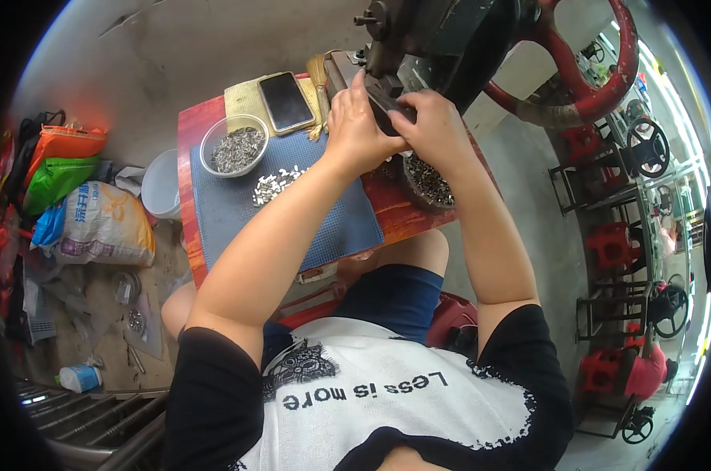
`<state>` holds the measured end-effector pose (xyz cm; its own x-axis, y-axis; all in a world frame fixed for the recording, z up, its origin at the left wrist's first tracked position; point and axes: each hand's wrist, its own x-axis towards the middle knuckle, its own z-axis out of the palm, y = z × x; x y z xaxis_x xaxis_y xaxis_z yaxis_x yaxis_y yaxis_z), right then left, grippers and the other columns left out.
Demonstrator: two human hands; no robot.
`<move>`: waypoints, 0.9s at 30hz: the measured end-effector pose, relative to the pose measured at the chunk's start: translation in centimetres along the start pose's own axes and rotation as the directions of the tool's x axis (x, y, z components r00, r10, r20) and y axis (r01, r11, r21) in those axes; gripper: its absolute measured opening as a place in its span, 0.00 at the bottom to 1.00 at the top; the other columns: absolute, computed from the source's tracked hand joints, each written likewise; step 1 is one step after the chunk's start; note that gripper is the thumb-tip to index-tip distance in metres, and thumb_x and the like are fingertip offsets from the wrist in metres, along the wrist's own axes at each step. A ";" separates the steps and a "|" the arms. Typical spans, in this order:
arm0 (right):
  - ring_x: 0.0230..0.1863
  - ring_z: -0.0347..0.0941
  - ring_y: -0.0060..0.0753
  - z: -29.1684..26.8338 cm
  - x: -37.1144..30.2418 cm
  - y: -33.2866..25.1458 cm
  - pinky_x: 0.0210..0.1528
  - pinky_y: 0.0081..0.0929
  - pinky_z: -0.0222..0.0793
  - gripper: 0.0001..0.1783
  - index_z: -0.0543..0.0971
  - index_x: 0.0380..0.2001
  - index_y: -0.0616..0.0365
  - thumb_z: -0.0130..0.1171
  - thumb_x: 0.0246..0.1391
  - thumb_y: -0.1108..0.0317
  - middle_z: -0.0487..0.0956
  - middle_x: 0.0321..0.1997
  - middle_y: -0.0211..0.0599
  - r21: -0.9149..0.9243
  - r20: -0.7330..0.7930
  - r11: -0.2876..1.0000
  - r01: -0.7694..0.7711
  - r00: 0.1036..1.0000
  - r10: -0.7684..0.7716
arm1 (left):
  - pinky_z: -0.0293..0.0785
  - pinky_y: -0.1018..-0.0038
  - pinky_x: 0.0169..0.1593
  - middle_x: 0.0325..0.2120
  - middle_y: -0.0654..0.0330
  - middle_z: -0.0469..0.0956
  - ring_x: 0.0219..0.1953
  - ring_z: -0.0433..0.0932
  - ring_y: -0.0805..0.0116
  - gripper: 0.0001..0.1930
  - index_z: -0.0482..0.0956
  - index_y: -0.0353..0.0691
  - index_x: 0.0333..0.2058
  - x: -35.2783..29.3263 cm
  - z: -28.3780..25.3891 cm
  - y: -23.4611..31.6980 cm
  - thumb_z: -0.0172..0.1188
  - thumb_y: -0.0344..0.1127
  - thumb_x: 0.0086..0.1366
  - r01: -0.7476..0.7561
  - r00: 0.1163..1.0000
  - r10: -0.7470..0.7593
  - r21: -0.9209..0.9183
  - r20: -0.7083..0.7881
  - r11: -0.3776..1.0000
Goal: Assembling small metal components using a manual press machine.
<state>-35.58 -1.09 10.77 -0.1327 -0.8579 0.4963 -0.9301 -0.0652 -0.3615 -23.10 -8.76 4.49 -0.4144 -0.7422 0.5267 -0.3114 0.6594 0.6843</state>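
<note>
Both my hands meet at the dark press head (391,98), at twelve o'clock on the red counter (189,149). My left hand (355,129) and right hand (434,129) pinch together on something tiny there; it is hidden. The loose metal pieces (273,186) at nine o'clock look light, stiff, slippery; I'd judge fingertips on their edges best.

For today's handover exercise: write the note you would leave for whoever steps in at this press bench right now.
Left hand and right hand: both closed together at the dark metal press head; what they pinch is hidden.
Small silvery metal parts: heaped in the clear round bowl, a loose cluster on the blue mat, more in the dark tray under the right hand.
Done and left: cannot tell which pile is pressed.
</note>
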 end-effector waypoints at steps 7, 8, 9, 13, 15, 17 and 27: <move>0.44 0.76 0.61 0.7 1.7 4.3 0.49 0.48 0.71 0.17 0.83 0.37 0.63 0.55 0.59 0.59 0.81 0.38 0.58 0.088 -0.075 0.988 -0.130 0.988 0.137 | 0.59 0.55 0.65 0.56 0.40 0.67 0.62 0.64 0.44 0.63 0.51 0.28 0.66 -0.3 0.3 0.9 0.79 0.54 0.38 -0.048 0.997 0.049 0.010 -0.064 0.999; 0.45 0.76 0.61 1.1 2.1 4.5 0.49 0.47 0.71 0.18 0.83 0.38 0.64 0.55 0.59 0.59 0.81 0.39 0.58 0.088 0.057 0.976 -0.199 0.979 0.195 | 0.59 0.56 0.65 0.56 0.39 0.67 0.62 0.64 0.44 0.63 0.51 0.28 0.66 -0.3 0.2 0.8 0.79 0.53 0.38 -0.041 0.997 0.042 0.014 -0.057 0.999; 0.46 0.76 0.61 1.4 2.5 4.9 0.50 0.47 0.71 0.18 0.82 0.38 0.64 0.54 0.58 0.59 0.81 0.40 0.58 0.078 0.189 0.960 -0.268 0.950 0.249 | 0.59 0.56 0.66 0.56 0.39 0.67 0.62 0.64 0.44 0.63 0.50 0.28 0.66 -0.3 0.1 0.9 0.79 0.53 0.38 -0.035 0.998 0.036 0.018 -0.050 0.999; 0.48 0.76 0.60 2.0 3.0 5.9 0.52 0.46 0.70 0.21 0.82 0.39 0.64 0.51 0.60 0.56 0.81 0.42 0.58 0.237 0.292 0.914 -0.330 0.921 0.257 | 0.59 0.56 0.66 0.56 0.39 0.67 0.62 0.63 0.43 0.63 0.50 0.28 0.66 -0.4 -0.2 1.3 0.80 0.51 0.38 -0.029 0.998 0.028 -0.011 -0.050 1.000; 0.49 0.76 0.59 1.8 2.9 5.6 0.53 0.46 0.70 0.21 0.82 0.38 0.65 0.51 0.60 0.56 0.81 0.43 0.58 0.294 0.308 0.884 -0.364 0.912 0.273 | 0.59 0.56 0.66 0.57 0.38 0.66 0.62 0.63 0.42 0.64 0.49 0.28 0.66 -0.5 -0.3 1.2 0.80 0.50 0.37 -0.012 1.000 0.012 -0.013 -0.025 1.000; 0.49 0.76 0.59 1.8 2.8 5.6 0.53 0.46 0.70 0.22 0.82 0.38 0.65 0.50 0.60 0.56 0.81 0.44 0.58 0.345 0.324 0.848 -0.401 0.899 0.293 | 0.59 0.56 0.66 0.57 0.38 0.65 0.62 0.63 0.42 0.65 0.48 0.28 0.67 -0.5 -0.4 1.6 0.81 0.49 0.37 -0.016 1.000 0.015 -0.025 -0.019 1.000; 0.54 0.70 0.51 -6.7 0.0 5.8 0.54 0.47 0.67 0.34 0.73 0.48 0.70 0.74 0.48 0.55 0.72 0.53 0.54 -0.207 -0.886 0.964 -0.167 0.449 -0.113 | 0.56 0.58 0.68 0.59 0.39 0.62 0.65 0.59 0.43 0.68 0.44 0.28 0.68 -0.5 -0.6 1.7 0.82 0.50 0.37 0.055 0.998 -0.055 -0.023 -0.006 0.998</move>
<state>-43.25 1.96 14.02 -0.2582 0.0740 0.9633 -0.9455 0.1856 -0.2677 -22.93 -7.38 5.66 -0.3912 -0.7784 0.4910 -0.3138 0.6144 0.7239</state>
